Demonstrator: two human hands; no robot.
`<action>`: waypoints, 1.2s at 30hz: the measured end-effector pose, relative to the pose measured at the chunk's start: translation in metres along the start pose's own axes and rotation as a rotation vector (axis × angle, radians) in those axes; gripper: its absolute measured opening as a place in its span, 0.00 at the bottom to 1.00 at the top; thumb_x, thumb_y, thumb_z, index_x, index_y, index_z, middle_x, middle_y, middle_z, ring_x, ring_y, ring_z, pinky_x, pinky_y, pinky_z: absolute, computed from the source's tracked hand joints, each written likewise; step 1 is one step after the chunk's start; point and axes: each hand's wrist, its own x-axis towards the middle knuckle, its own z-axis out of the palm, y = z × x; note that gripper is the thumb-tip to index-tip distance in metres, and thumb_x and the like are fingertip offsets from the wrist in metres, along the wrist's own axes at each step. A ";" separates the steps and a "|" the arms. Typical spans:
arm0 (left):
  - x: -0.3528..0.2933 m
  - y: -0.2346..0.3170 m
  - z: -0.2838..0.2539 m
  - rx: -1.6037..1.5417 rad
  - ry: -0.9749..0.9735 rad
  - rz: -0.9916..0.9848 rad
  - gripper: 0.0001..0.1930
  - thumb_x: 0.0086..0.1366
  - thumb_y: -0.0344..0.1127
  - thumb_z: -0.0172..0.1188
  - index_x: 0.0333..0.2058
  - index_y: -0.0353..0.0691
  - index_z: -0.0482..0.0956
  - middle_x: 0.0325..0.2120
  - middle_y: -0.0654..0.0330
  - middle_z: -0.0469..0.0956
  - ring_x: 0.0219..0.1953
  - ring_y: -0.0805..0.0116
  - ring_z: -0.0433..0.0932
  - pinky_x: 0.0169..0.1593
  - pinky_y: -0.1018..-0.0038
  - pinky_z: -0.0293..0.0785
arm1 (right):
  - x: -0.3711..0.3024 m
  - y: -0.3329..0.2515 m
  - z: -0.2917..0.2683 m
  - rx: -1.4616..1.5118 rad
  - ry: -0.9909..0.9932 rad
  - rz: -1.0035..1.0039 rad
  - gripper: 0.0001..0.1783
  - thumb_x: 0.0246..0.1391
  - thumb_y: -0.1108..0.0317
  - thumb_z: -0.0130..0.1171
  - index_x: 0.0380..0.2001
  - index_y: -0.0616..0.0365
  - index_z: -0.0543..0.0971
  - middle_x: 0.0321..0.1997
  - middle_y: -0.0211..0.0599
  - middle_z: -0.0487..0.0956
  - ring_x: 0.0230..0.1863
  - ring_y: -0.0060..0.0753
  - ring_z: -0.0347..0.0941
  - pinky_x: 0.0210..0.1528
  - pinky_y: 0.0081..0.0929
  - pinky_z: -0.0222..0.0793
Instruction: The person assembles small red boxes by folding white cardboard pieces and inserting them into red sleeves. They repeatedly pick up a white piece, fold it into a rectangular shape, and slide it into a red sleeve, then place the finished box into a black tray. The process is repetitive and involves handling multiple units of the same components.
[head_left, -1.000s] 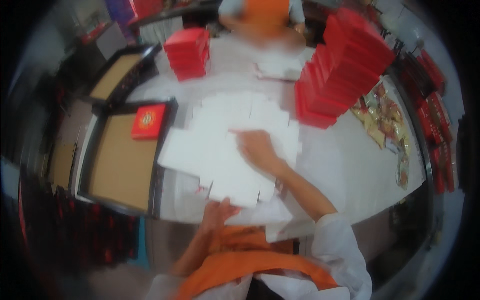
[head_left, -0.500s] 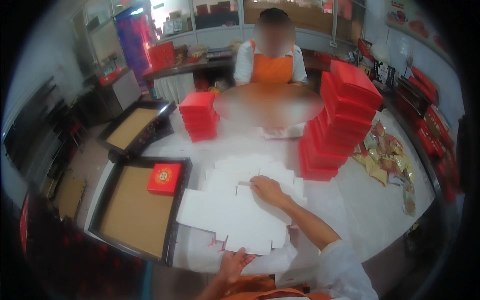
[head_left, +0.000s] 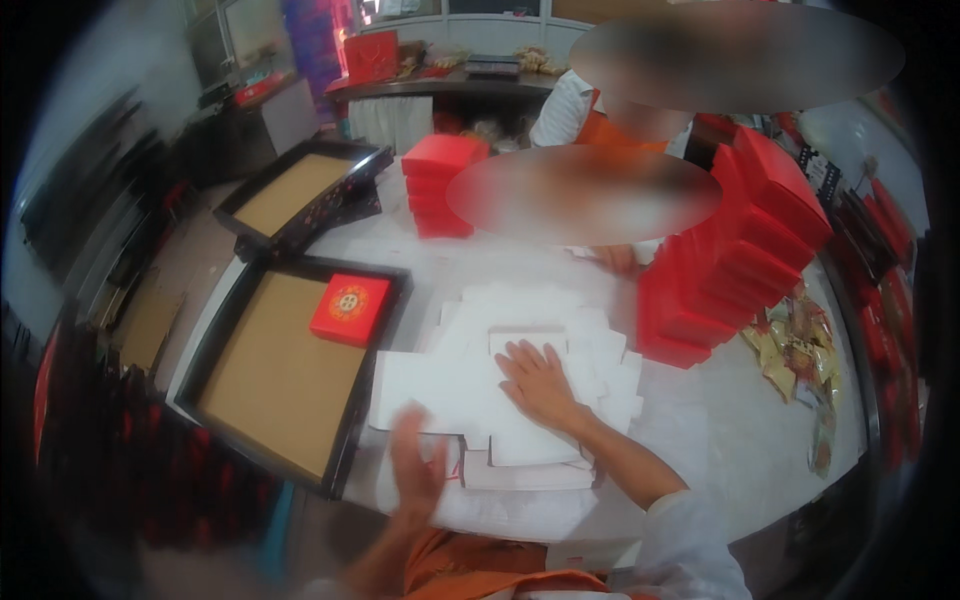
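A stack of flat white die-cut box blanks (head_left: 520, 400), with notched edges, lies on the white-covered table in front of me. My right hand (head_left: 543, 388) rests palm down on the top blank, fingers spread. A narrow flap at the top blank's far side, just beyond my fingers, appears folded up; another low flap stands along the near edge. My left hand (head_left: 415, 465), blurred by motion, is raised beside the blanks' near left corner. Its thumb stands apart from the fingers and it holds nothing. The lower blanks are mostly covered.
Left of the blanks is a black-rimmed tray (head_left: 385, 350) holding one finished red box (head_left: 350, 310). Another black tray (head_left: 370, 172) is behind it. Red boxes are stacked low (head_left: 443, 190) and tall (head_left: 735, 255) farther back. Wrapped packets (head_left: 800, 350) lie right; a co-worker (head_left: 560, 112) is across the table.
My left hand has let go of the near edge and moved up and left. My right hand has gone from gripping a flap to lying flat. The view has shifted, and the co-worker leans over.
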 end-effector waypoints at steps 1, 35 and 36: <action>0.027 -0.003 -0.002 0.308 0.050 0.045 0.24 0.52 0.32 0.56 0.47 0.28 0.63 0.48 0.45 0.64 0.54 0.49 0.60 0.57 0.60 0.53 | -0.004 0.004 -0.001 -0.012 -0.001 0.023 0.25 0.56 0.56 0.41 0.55 0.53 0.62 0.61 0.39 0.57 0.64 0.39 0.47 0.63 0.47 0.36; 0.072 -0.069 -0.009 0.231 -0.190 -0.307 0.12 0.55 0.29 0.51 0.38 0.30 0.71 0.33 0.47 0.74 0.35 0.51 0.75 0.40 0.63 0.70 | -0.017 -0.015 0.003 -0.111 0.019 0.205 0.23 0.56 0.61 0.42 0.55 0.51 0.62 0.61 0.35 0.58 0.63 0.38 0.49 0.61 0.51 0.35; 0.076 -0.066 -0.010 0.378 -0.299 -0.327 0.11 0.56 0.30 0.51 0.36 0.31 0.72 0.32 0.47 0.75 0.33 0.52 0.75 0.38 0.62 0.71 | -0.017 -0.015 0.003 -0.101 0.028 0.198 0.23 0.56 0.61 0.42 0.55 0.51 0.62 0.61 0.35 0.58 0.63 0.38 0.49 0.61 0.51 0.35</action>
